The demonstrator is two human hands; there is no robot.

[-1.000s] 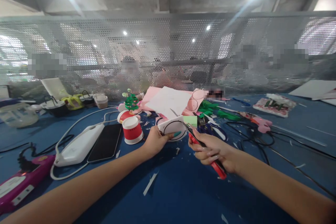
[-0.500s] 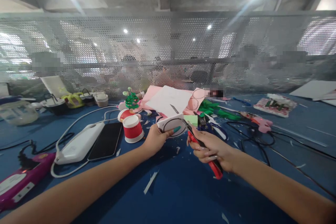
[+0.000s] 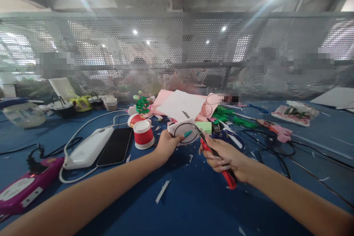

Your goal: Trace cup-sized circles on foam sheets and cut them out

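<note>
My left hand (image 3: 167, 145) pinches a small white paper piece (image 3: 179, 129) with a black circle drawn on it, its thumb lying across the front. Wrapped around red-and-black-handled scissors (image 3: 205, 143) are the fingers of my right hand (image 3: 225, 158). The scissors' blades are apart, one in front of the paper's right edge and the other showing above its top edge. Two red-and-white paper cups (image 3: 143, 136) are left of my left hand, one upright and one on its side behind it. Beyond the hands lies a white sheet (image 3: 181, 104) over pink paper (image 3: 162, 97).
At left are a black phone (image 3: 116, 147), a white power bank (image 3: 90, 149) with a cable, and a purple power strip (image 3: 30, 186). Green ribbon (image 3: 243, 121) and a pink glue gun (image 3: 280, 132) with black cords lie right. Paper scraps (image 3: 162, 191) dot the blue table; a perforated screen (image 3: 166, 51) stands behind.
The whole view has shifted slightly, so the scene sits a little further right. Both hands keep their hold on the paper and the scissors, with little visible change between them.
</note>
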